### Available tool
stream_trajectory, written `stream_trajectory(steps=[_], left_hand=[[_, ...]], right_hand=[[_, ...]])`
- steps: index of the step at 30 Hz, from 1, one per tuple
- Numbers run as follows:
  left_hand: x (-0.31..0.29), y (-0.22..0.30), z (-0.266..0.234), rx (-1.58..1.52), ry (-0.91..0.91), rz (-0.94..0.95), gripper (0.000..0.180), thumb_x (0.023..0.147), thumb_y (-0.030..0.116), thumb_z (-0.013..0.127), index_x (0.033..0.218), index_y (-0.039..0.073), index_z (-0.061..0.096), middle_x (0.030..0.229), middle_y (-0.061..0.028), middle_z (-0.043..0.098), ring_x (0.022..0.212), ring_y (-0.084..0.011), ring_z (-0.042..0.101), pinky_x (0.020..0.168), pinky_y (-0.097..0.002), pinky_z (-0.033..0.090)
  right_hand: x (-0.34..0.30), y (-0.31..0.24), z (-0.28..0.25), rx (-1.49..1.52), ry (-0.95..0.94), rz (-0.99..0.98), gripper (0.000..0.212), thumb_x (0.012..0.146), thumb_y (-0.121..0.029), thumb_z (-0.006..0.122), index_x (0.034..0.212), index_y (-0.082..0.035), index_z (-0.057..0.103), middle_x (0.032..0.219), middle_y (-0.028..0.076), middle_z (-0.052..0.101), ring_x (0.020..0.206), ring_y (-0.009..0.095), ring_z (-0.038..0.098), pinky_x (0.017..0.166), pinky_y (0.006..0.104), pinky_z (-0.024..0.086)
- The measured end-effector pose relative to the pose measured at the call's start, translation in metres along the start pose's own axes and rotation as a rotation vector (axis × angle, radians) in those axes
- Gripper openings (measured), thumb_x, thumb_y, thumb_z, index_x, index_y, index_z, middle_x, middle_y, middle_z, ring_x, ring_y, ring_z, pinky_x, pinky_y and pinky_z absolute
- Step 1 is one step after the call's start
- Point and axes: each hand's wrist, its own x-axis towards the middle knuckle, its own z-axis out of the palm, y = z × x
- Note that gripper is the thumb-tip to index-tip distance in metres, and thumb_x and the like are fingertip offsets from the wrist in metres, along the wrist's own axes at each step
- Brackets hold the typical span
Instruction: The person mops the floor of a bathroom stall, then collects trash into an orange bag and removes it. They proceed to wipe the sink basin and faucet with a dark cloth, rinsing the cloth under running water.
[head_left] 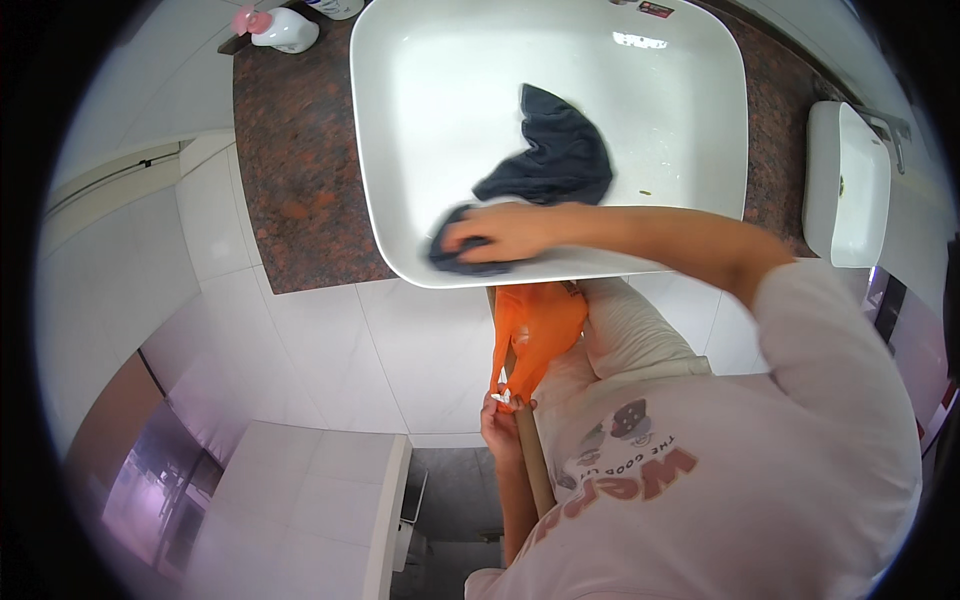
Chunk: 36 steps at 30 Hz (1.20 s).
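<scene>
The right hand [505, 235] lay flat with fingers pressed on one dark blue cloth [548, 160] at the near rim of the single white basin [400, 200], part of the cloth bunched under the palm and the rest trailing toward the middle. The left hand [502, 425] hung low beside the body, closed around one wooden handle [533, 460] with an orange cloth [535, 330] draped over its top. To wipe well, I judged, the palm should stay flat and pressure even; the brown speckled desk [300, 150] also carried one small white bottle with a pink cap [280, 28].
</scene>
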Motion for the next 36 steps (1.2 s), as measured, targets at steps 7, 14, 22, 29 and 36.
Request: stream_trajectory(steps=[7, 14, 22, 29, 36], left_hand=[[-0.005, -0.002, -0.007, -0.051, -0.001, 0.021, 0.032, 0.095, 0.036, 0.046, 0.110, 0.009, 0.056, 0.076, -0.0036, 0.052, 0.076, -0.0181, 0.052, 0.078, -0.0438, 0.045], [0.000, -0.003, 0.003, -0.054, 0.069, 0.025, 0.030, 0.095, 0.034, 0.047, 0.106, 0.007, 0.055, 0.074, -0.0043, 0.051, 0.075, -0.0193, 0.051, 0.074, -0.0420, 0.045], [-0.004, 0.015, 0.007, -0.149, 0.025, 0.001, 0.029, 0.091, 0.033, 0.049, 0.105, 0.010, 0.059, 0.073, -0.0034, 0.050, 0.075, -0.0184, 0.051, 0.075, -0.0420, 0.045], [0.003, 0.028, 0.029, -0.097, 0.045, 0.088, 0.032, 0.088, 0.032, 0.049, 0.106, 0.008, 0.057, 0.075, -0.0022, 0.044, 0.073, -0.0161, 0.044, 0.076, -0.0420, 0.042], [0.005, 0.022, 0.040, -0.362, 0.075, 0.140, 0.029, 0.089, 0.031, 0.047, 0.101, 0.006, 0.056, 0.076, -0.0032, 0.045, 0.074, -0.0165, 0.044, 0.077, -0.0426, 0.042]], right_hand=[[-0.053, 0.012, -0.023, 0.000, -0.254, 0.126, 0.038, 0.096, -0.037, 0.054, 0.124, -0.011, 0.054, 0.111, 0.016, 0.064, 0.099, 0.032, 0.062, 0.086, 0.0416, 0.047], [-0.059, 0.020, -0.017, 0.002, -0.202, 0.081, 0.032, 0.099, -0.030, 0.051, 0.124, -0.010, 0.049, 0.112, 0.015, 0.061, 0.100, 0.032, 0.061, 0.086, 0.0422, 0.047], [-0.009, -0.001, -0.012, 0.025, -0.291, 0.170, 0.037, 0.098, -0.038, 0.050, 0.123, -0.011, 0.046, 0.104, 0.018, 0.062, 0.093, 0.033, 0.062, 0.080, 0.0442, 0.046], [-0.098, 0.016, -0.039, -0.082, -0.352, 0.263, 0.025, 0.100, -0.032, 0.047, 0.117, -0.014, 0.046, 0.102, 0.015, 0.061, 0.094, 0.033, 0.061, 0.080, 0.0440, 0.046], [0.049, -0.021, 0.011, -0.095, -0.039, 0.024, 0.028, 0.098, -0.034, 0.050, 0.116, -0.014, 0.044, 0.090, 0.014, 0.065, 0.080, 0.034, 0.065, 0.070, 0.0459, 0.049]])
